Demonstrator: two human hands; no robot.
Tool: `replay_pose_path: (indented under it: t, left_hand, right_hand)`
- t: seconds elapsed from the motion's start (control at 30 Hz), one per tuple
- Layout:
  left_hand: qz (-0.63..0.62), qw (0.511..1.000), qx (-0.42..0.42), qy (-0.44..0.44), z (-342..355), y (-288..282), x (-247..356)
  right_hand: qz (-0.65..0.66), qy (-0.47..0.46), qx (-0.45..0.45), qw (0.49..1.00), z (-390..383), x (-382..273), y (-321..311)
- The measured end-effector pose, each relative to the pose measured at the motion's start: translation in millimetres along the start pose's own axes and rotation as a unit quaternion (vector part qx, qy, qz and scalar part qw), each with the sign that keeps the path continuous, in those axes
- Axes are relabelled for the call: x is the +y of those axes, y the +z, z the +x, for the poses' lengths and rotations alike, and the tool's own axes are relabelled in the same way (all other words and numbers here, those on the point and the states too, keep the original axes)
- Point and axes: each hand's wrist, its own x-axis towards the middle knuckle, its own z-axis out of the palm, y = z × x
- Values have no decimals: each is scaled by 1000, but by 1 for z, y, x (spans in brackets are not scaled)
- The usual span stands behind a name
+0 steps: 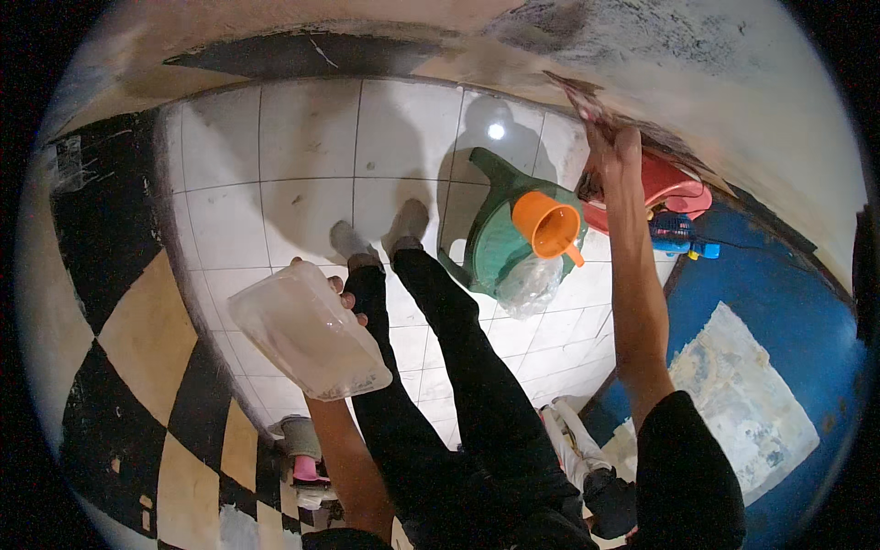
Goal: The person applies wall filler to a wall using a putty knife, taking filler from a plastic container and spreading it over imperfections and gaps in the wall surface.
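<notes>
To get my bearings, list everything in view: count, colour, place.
container: 1, translucent, left of centre
stool: 1, green, on tiled floor
mug: 1, orange, on stool
plastic bag: 1, clear, beside mug
plastic piece: 1, red, by wall
device: 1, blue, below plastic piece
patch: 1, whitish, on blue surface
small item: 1, pink, lower left
checkered surface: 1, black and beige, left
left hand: 1, bare, holding container
right hand: 1, bare, at wall, hold unclear
legs: 2, black, bottom centre

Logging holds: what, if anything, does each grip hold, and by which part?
Left grip: a translucent container, from underneath, fingers at its right long side. Right grip, at the wall: any hold cannot be told.
</notes>
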Motion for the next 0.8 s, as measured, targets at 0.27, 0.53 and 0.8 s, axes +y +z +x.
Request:
replay_pose_path:
  t: [0.27, 0.53, 0.8]
  left_hand:
    - [-3, 1000, -28, -9, 8, -1, -4]
    - [-1, 999, -41, -3, 1, 4, 6]
    - [10, 1000, 4, -6, 8, -4, -2]
  right_hand:
    - [-286, -88, -88, 950, 64, -6, -33]
    - [19, -37, -36, 998, 30, -4, -49]
    - [27, -107, -48, 993, 63, -22, -47]
